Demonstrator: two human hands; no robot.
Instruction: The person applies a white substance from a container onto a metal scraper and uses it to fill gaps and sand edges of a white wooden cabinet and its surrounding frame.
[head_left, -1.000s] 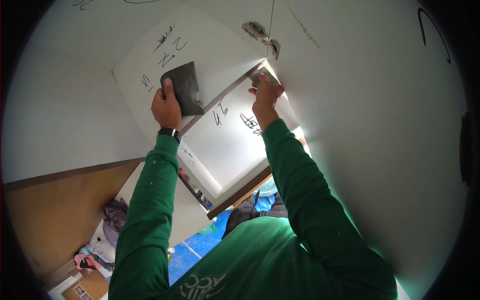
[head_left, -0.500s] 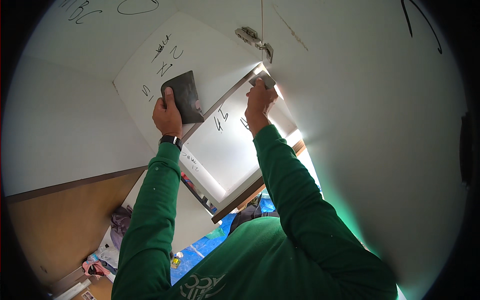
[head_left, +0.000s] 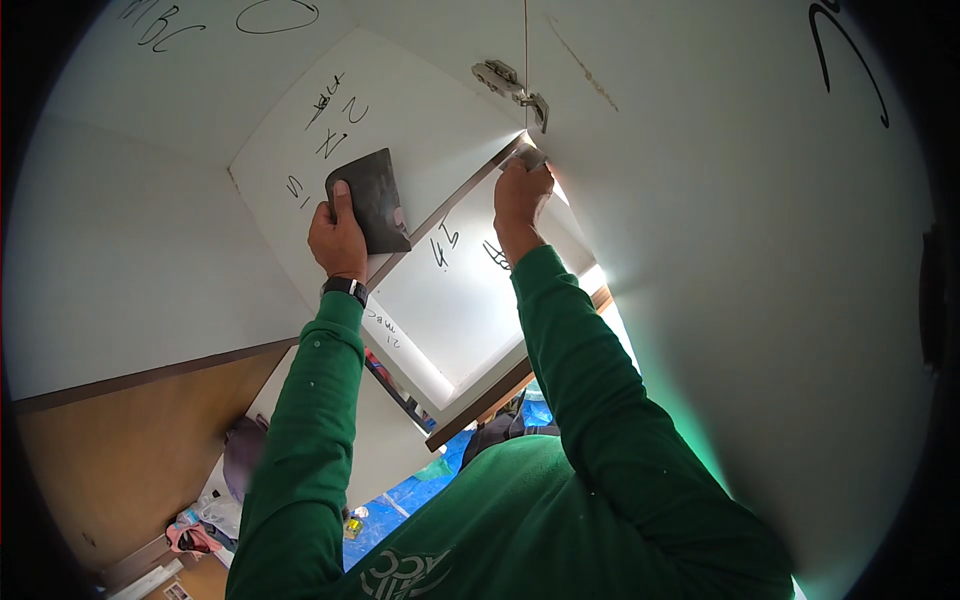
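Two hands raised: left hand (head_left: 337, 238) fingers pinch a dark scraper (head_left: 371, 199); right hand (head_left: 521, 196) fingers close around a small blade (head_left: 530, 158) at the panel corner. Best worked flat along the panel edge (head_left: 470, 185), pressure steady.

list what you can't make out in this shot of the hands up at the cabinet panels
- What the right hand pinches at the panel corner: head view, its own fingers cover it.
- Lower edge of the dark scraper: hidden behind the left hand.
- Small things on the blue sheet below: too small, partly blocked by the green sleeves.
- Metal hinge: whether it still joins both panels is unclear.
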